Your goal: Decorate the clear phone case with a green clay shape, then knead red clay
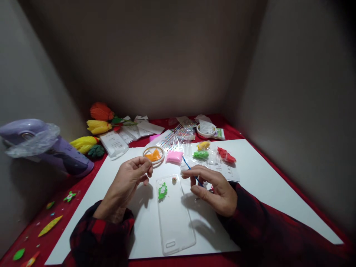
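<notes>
Over the white board (267,193), my left hand (129,181) is raised with thumb and forefinger pinched; whatever is between them, if anything, is too small to make out. My right hand (214,189) hovers to the right, a thin blue stick (185,162) slanting between its loosely curved fingers, the thumb apart. Between and below both hands lies a clear phone case (176,222). Near its upper left is a green leaf-edged ring of clay (162,191) with a pale middle. A small round whitish-red piece (174,179) sits at its top right.
Behind the hands are a ring with orange clay (152,155), a pink clay packet (174,157), and green (200,154) and red clay packets (226,155). Gem sheets (178,135) lie farther back. A purple device (66,154) and artificial flowers (98,127) stand left, small decorations (50,226) lower.
</notes>
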Motion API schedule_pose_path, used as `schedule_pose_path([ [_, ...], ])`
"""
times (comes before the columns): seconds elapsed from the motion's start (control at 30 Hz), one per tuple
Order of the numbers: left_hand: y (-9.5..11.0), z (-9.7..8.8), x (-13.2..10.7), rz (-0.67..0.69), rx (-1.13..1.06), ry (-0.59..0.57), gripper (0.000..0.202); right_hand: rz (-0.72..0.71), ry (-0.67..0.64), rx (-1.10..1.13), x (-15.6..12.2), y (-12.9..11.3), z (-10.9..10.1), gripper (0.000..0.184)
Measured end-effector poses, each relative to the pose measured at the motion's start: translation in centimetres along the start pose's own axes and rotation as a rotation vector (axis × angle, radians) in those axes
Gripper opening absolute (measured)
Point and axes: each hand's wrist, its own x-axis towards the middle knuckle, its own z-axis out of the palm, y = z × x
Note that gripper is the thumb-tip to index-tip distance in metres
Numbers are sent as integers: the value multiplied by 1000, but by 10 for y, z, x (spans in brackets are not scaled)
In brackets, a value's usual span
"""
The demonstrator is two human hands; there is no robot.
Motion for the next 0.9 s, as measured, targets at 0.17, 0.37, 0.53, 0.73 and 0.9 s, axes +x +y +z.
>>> schedule_pose_path([
  [0.17,4,2,-6,28,28,123,23,-1,11,-5,1,-1,0,27],
  [0.37,0,10,-7,18,-9,219,20,-10,19,-22,2,-2,0,27],
  [0.53,0,18,-9,-12,-35,178,19,-28,23,-33,2,-2,0,27],
  [0.73,-2,11,-2,11,-111,29,26,-54,26,-39,3,-2,0,26],
  [0.9,-9,5,4,28,-107,19,26,-57,27,-32,3,-1,0,26],
])
